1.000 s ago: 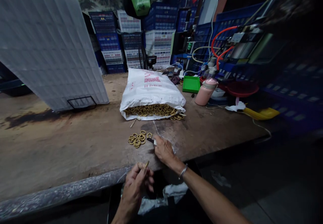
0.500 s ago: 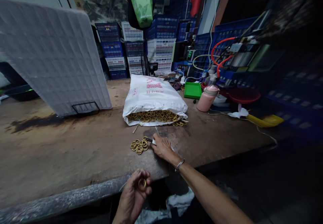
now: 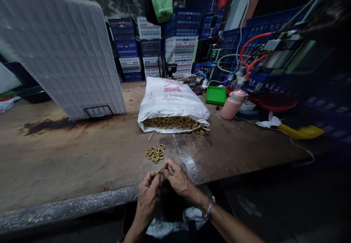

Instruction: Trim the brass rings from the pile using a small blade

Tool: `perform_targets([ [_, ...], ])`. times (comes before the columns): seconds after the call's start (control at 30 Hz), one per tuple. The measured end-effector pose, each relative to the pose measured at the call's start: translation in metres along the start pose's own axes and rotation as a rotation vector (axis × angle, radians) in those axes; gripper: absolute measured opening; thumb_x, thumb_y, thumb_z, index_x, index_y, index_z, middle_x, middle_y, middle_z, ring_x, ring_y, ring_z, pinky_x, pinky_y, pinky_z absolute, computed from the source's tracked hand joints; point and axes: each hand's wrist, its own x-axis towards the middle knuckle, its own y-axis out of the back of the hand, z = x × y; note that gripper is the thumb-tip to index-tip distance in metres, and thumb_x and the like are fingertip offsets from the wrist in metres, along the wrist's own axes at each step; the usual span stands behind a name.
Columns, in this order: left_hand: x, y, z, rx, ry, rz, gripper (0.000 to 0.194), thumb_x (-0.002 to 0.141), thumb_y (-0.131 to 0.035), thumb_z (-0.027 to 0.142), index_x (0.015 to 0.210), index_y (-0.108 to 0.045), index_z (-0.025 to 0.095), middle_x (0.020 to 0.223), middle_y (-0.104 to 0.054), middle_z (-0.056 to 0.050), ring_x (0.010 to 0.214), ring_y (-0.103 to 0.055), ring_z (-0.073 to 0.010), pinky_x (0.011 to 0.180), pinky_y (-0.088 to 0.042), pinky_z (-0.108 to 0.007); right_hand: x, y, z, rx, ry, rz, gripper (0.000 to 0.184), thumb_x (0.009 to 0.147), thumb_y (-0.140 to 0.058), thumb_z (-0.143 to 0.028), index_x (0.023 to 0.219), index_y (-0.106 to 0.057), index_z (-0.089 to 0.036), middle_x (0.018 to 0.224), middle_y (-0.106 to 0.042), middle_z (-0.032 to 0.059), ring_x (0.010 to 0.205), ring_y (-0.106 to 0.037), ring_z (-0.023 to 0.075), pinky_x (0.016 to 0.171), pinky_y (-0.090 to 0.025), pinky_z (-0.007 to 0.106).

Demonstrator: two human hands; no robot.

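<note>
My left hand (image 3: 148,192) is closed, its thumb and fingers pinching a brass-coloured ring (image 3: 159,171) near the table's front edge. Against it, my right hand (image 3: 178,179) is closed around a slim, pale-handled tool (image 3: 170,170); its tip is hidden between the hands. Just beyond my fingers lies a small pile of brass-coloured rings (image 3: 155,154). Farther back, a white woven sack (image 3: 172,100) with red print lies on its side, its mouth towards me and full of the same rings.
A quilted white panel (image 3: 71,56) stands on the wooden table (image 3: 82,162) at left. On the right are a green tray (image 3: 216,95), a pink bottle (image 3: 233,105), a red dish (image 3: 276,101) and a yellow scoop (image 3: 301,131). Stacked crates (image 3: 181,49) line the back.
My right hand has drawn back from the ring pile with the tool to meet my left hand. My left hand has risen slightly, and the ring now sits at its fingertips. The view has shifted somewhat.
</note>
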Motion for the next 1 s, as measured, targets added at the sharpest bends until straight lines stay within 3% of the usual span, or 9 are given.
perform_targets([
  [0.13, -0.002, 0.002, 0.004, 0.149, -0.203, 0.029, 0.021, 0.068, -0.062, 0.037, 0.069, -0.061, 0.016, 0.061, -0.056, 0.001, 0.056, -0.049, -0.0107, 0.054, -0.040, -0.019, 0.000, -0.002, -0.005, 0.077, -0.049, -0.032, 0.017, 0.080, -0.044, -0.032, 0.071, -0.046, -0.017, 0.060, -0.049, -0.0049, 0.059, -0.046, 0.0086, 0.057, -0.035, 0.019],
  [0.23, -0.003, 0.001, 0.005, 0.214, -0.321, 0.034, 0.019, 0.067, -0.062, 0.036, 0.069, -0.063, 0.017, 0.064, -0.059, 0.000, 0.064, -0.051, -0.0137, 0.063, -0.042, -0.022, 0.003, -0.003, -0.006, 0.053, -0.058, -0.023, 0.021, 0.080, -0.044, -0.034, 0.067, -0.046, -0.017, 0.058, -0.046, -0.0052, 0.057, -0.044, 0.0081, 0.055, -0.034, 0.018],
  [0.3, -0.003, 0.002, 0.004, 0.209, -0.269, 0.017, 0.021, 0.067, -0.062, 0.038, 0.068, -0.062, 0.017, 0.061, -0.057, 0.001, 0.058, -0.049, -0.0118, 0.057, -0.041, -0.020, 0.004, -0.004, -0.005, 0.021, -0.069, -0.011, 0.021, 0.079, -0.045, -0.034, 0.066, -0.045, -0.017, 0.057, -0.043, -0.0059, 0.055, -0.041, 0.0074, 0.052, -0.032, 0.018],
  [0.4, -0.001, 0.003, 0.001, 0.164, -0.020, -0.030, 0.031, 0.069, -0.057, 0.048, 0.063, -0.054, 0.017, 0.044, -0.043, 0.007, 0.037, -0.035, -0.0058, 0.037, -0.028, -0.017, 0.004, -0.005, -0.004, -0.028, -0.073, 0.010, 0.020, 0.078, -0.045, -0.032, 0.065, -0.045, -0.017, 0.057, -0.039, -0.0064, 0.054, -0.037, 0.0070, 0.050, -0.029, 0.017],
  [0.47, 0.000, 0.005, -0.001, 0.129, 0.089, -0.068, 0.035, 0.070, -0.053, 0.052, 0.062, -0.049, 0.018, 0.039, -0.035, 0.009, 0.031, -0.026, -0.0038, 0.033, -0.019, -0.016, 0.003, -0.005, -0.006, -0.044, -0.067, 0.020, 0.020, 0.078, -0.046, -0.032, 0.064, -0.046, -0.017, 0.056, -0.039, -0.0064, 0.054, -0.036, 0.0070, 0.050, -0.029, 0.018],
  [0.73, 0.000, 0.003, -0.002, 0.003, 0.090, -0.078, 0.033, 0.065, -0.060, 0.049, 0.064, -0.046, 0.019, 0.047, -0.045, 0.008, 0.033, -0.032, -0.0024, 0.034, -0.022, -0.014, 0.008, -0.004, -0.001, 0.013, -0.096, 0.030, 0.022, 0.081, -0.039, -0.027, 0.065, -0.048, -0.016, 0.058, -0.049, -0.0036, 0.056, -0.046, 0.0082, 0.053, -0.034, 0.018],
  [0.9, -0.001, 0.001, 0.002, -0.064, 0.079, -0.077, 0.033, 0.065, -0.060, 0.048, 0.067, -0.045, 0.019, 0.051, -0.048, 0.008, 0.033, -0.032, -0.0017, 0.034, -0.022, -0.014, 0.003, 0.000, 0.006, -0.235, -0.002, -0.021, 0.012, 0.077, -0.041, -0.018, 0.071, -0.052, -0.018, 0.059, -0.054, -0.0026, 0.055, -0.047, 0.0093, 0.052, -0.031, 0.019],
  [1.0, -0.001, 0.000, 0.006, -0.058, 0.043, -0.066, 0.035, 0.064, -0.061, 0.050, 0.066, -0.046, 0.018, 0.050, -0.046, 0.008, 0.035, -0.032, -0.0016, 0.035, -0.023, -0.014, -0.003, 0.002, 0.003, -0.395, 0.096, -0.093, 0.021, 0.066, -0.039, -0.008, 0.077, -0.053, -0.020, 0.062, -0.055, -0.0019, 0.057, -0.047, 0.0105, 0.055, -0.030, 0.019],
])
